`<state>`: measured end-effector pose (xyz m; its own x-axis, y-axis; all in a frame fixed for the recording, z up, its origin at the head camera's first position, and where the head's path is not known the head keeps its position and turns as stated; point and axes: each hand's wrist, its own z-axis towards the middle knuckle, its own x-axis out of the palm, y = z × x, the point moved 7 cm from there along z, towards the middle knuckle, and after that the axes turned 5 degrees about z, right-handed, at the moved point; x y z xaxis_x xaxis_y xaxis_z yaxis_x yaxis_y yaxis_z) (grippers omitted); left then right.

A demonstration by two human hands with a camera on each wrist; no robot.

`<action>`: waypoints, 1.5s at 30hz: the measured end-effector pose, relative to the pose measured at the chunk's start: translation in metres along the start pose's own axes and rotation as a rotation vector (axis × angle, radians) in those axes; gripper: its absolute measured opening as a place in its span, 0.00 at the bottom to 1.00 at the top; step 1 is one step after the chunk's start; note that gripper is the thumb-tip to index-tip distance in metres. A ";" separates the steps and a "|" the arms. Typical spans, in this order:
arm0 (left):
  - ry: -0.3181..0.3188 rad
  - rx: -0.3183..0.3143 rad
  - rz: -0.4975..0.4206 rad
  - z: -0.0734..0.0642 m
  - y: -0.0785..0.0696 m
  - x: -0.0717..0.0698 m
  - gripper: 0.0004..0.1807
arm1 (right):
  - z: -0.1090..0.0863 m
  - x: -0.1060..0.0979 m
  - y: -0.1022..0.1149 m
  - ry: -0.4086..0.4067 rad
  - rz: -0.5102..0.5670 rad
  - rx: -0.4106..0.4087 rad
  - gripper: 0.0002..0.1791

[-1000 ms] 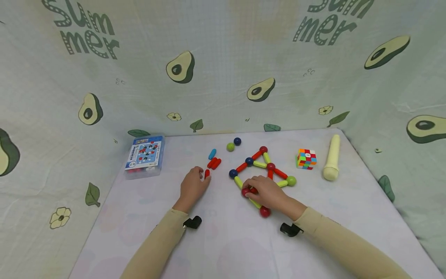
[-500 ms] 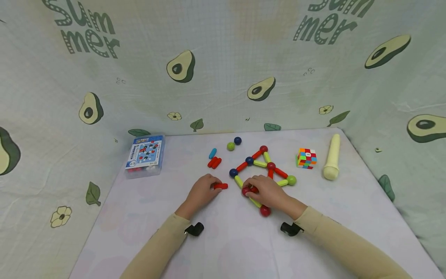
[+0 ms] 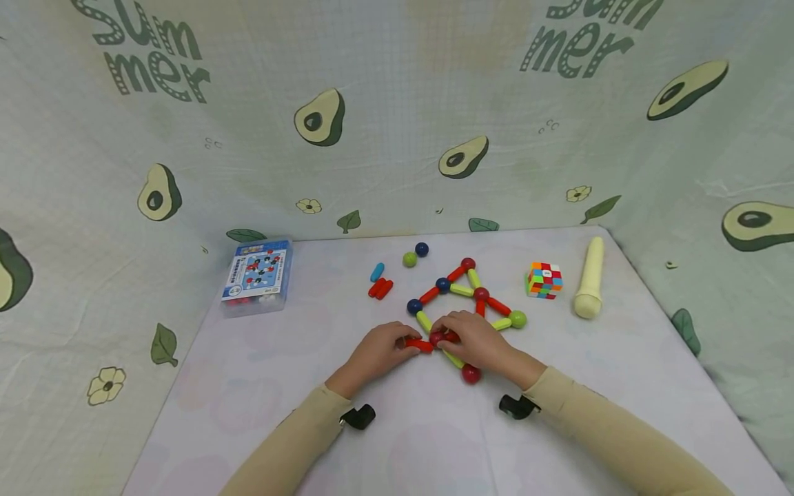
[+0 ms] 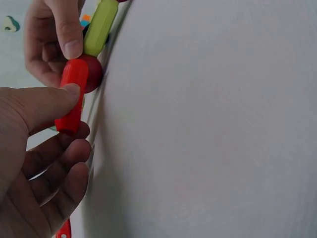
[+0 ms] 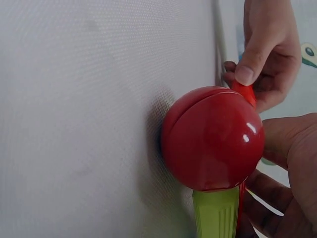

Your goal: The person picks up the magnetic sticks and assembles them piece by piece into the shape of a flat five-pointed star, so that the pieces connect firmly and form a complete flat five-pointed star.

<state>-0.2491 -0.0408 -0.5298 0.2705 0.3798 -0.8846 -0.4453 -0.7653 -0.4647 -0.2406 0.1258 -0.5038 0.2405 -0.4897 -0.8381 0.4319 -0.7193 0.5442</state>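
Note:
My left hand [image 3: 381, 351] pinches a red rod [image 4: 73, 94] between thumb and fingers. The rod's far end sits right at a dark red ball [image 3: 437, 338], which my right hand [image 3: 473, 339] grips. That ball belongs to a flat frame of red and yellow-green rods joined by blue, red and green balls, lying on the table. A yellow-green rod [image 5: 216, 210] runs to the frame's nearest red ball [image 5: 213, 139], large in the right wrist view. Part of the frame is hidden beneath my right hand.
Beyond my left hand lie two loose red rods [image 3: 381, 288] and a blue rod [image 3: 377, 272]. A loose green ball [image 3: 410, 259] and blue ball [image 3: 422, 249] sit farther back. A boxed kit [image 3: 257, 279] stands left; a puzzle cube [image 3: 544, 280] and cream microphone-shaped object [image 3: 589, 279] are right.
My left hand has brought the red rod from beside the loose rods, rightward and nearer, up to the dark red ball. My right hand has kept its grip there.

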 end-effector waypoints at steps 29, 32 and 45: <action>-0.062 -0.032 -0.105 -0.001 0.001 0.001 0.14 | 0.002 0.009 0.001 0.049 -0.009 -0.010 0.17; -0.076 -0.058 -0.123 0.001 0.006 -0.001 0.14 | 0.002 0.009 0.001 0.044 -0.013 -0.013 0.17; -0.375 -0.347 0.007 0.025 0.062 -0.033 0.19 | 0.002 0.009 0.003 0.064 0.002 -0.004 0.16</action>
<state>-0.3071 -0.0875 -0.5304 -0.0852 0.4854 -0.8701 -0.1193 -0.8720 -0.4748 -0.2387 0.1191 -0.5096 0.2962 -0.4585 -0.8379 0.4349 -0.7163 0.5457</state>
